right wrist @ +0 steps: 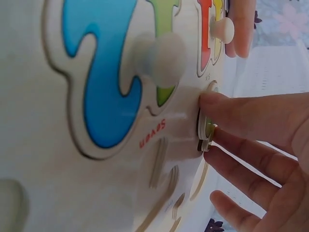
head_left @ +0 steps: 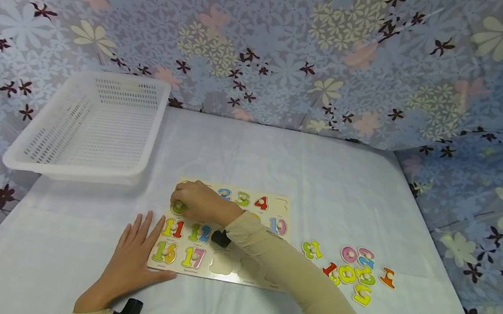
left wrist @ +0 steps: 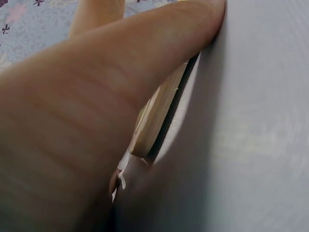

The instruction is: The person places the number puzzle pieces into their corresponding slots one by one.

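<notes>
A wooden number puzzle board (head_left: 280, 206) lies flat on the table, with several coloured knobbed numbers set in it. My right hand (head_left: 202, 203) reaches over its left side. Between thumb and fingers it pinches a green number piece (right wrist: 208, 121), which sits slightly tilted at the slot marked six. The blue and green 12 (head_left: 199, 233) and the red and yellow 11 (head_left: 173, 228) lie in the row below. My left hand (head_left: 132, 257) rests palm down on the cloth with fingers spread, its thumb by the board's lower left corner.
Loose number pieces lie right of the board, among them a green and yellow 13 (head_left: 312, 250), a pink ring-shaped piece (head_left: 349, 254), a yellow 5 (head_left: 362, 294) and an orange piece (head_left: 388, 278). A white plastic basket (head_left: 155, 131) stands at the back left. Flowered cloth (head_left: 281, 52) hangs behind.
</notes>
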